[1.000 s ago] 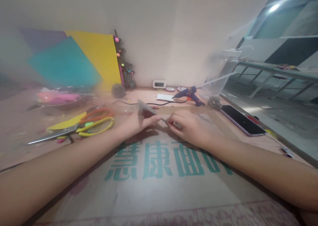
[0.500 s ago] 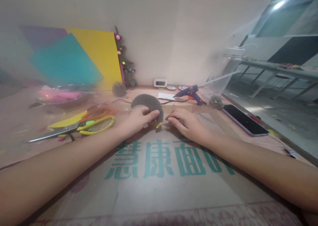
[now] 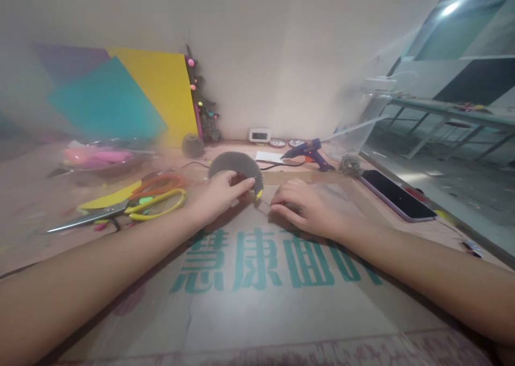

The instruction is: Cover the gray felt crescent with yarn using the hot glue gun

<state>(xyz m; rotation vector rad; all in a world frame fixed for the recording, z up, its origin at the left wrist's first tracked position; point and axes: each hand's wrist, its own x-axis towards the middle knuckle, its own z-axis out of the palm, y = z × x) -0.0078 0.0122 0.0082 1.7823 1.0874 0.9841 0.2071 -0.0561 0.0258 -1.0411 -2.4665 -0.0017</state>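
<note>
My left hand grips a grey, bristly, curved piece with thumb and fingers, holding it just above the table sheet. A small yellow bit shows at its lower right end. From that end a thin strand runs across to my right hand, whose thumb and fingertips are pinched on it. Whether the strand is wire or thread I cannot tell. Both hands are over a clear sheet printed with green characters. The inner side of the curved piece is partly hidden by my left fingers.
To the left lie scissors with yellow handles, orange-handled scissors and a bag of pink material. A blue glue gun, a small clock and a grey ball stand at the back. A phone rests at right.
My right hand has shifted slightly down and rightward. My left hand and the curved piece have moved a little to the left, and the strand between the hands shows more clearly.
</note>
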